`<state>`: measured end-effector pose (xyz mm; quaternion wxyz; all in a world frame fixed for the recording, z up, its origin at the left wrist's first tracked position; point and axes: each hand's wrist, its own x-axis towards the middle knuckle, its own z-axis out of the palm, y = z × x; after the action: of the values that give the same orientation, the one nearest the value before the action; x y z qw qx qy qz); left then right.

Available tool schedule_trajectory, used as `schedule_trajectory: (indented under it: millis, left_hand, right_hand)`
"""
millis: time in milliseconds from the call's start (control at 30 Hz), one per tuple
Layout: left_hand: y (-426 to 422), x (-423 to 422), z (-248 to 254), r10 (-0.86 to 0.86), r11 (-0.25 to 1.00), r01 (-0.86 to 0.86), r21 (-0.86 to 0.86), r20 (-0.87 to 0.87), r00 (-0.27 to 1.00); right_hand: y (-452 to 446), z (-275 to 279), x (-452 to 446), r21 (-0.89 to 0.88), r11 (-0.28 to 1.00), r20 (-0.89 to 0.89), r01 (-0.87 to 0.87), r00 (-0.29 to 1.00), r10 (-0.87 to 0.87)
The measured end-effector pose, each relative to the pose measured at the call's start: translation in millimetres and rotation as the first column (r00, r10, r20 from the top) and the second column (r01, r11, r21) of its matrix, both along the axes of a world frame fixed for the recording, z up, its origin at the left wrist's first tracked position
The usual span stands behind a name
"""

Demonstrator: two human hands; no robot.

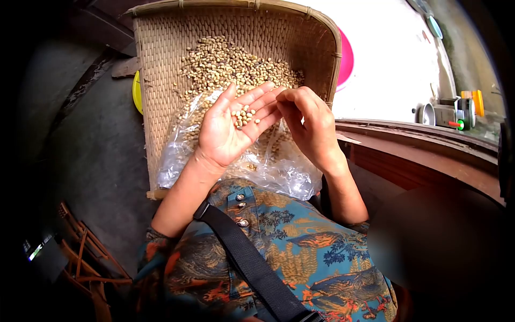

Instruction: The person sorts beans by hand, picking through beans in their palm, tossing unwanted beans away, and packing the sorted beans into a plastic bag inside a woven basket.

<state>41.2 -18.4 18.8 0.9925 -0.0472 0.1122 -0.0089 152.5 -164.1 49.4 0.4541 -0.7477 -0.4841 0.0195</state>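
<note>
Nearest, I note the wearer's patterned shirt point(300, 252) w/ a black strap point(241, 252) running diagonally across it, close to the basket's near edge.

From my remote stn. I find the L hand point(217, 131) palm up, fingers spread, above the basket's middle. A small lot of pale seeds point(242, 117) lies loose on it, approx. where palm meets fingers. R hand point(314, 126): fingers bent, tips drawn together right by the L fingertips; whether they pinch a seed, I can't tell.

Handling, my assessment: each seed v. light, hard, smooth, prob. apt to roll or slip; breakage risk low. Best hold = thumb + forefinger across the seed's middle, one at a time; palm kept level & slightly cupped, else spillage at the finger gaps.

Under the hands, twd. the near edge: clear plastic point(292, 177), crumpled, thin, soft, prob. slick. Seeds show thru it; in or under, can't tell.

Beyond: main seed heap point(220, 61), twd. the far edge of the woven basket point(155, 102). Weave looks stiff; rim is the sound grip.

Outside: yellow item point(137, 92) by the L edge, pink item point(346, 59) by the far R corner.
</note>
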Motion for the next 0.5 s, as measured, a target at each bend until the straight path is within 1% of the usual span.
schedule_trajectory:
  millis: [67, 133, 267, 333, 400, 500]
  left_hand:
    - [1.1, -0.5, -1.3, -0.01, 0.999, 0.013, -0.034, 0.083, 0.996]
    - [-0.1, 0.5, 1.1, 0.013, 1.0, -0.014, 0.012, 0.036, 0.999]
    - [-1.4, 2.9, 9.9, 0.053, 0.992, -0.05, 0.113, -0.031, 0.998]
    - [-4.0, 4.1, 12.5, 0.046, 0.982, -0.038, 0.186, -0.038, 0.998]
    - [-5.8, 4.4, 14.0, 0.032, 0.962, -0.022, 0.271, -0.031, 0.999]
    - [-6.6, 3.8, 21.0, 0.01, 0.958, 0.015, 0.285, -0.085, 0.996]
  right_hand:
    - [-3.1, 3.3, -2.8, 0.015, 1.0, -0.009, -0.012, 1.0, 0.012]
    - [-5.7, 3.5, -4.3, 0.019, 1.0, 0.004, -0.017, 1.0, 0.017]
    - [-7.5, 4.6, -15.7, -0.049, 0.996, 0.106, -0.08, 0.991, 0.085]
    - [-3.5, -3.4, -18.5, -0.082, 0.99, 0.184, -0.112, 0.975, 0.126]
    - [0.6, -2.7, -18.6, -0.086, 0.991, 0.191, -0.105, 0.974, 0.12]
    - [5.3, -5.0, -18.6, -0.078, 0.993, 0.221, -0.093, 0.969, 0.108]
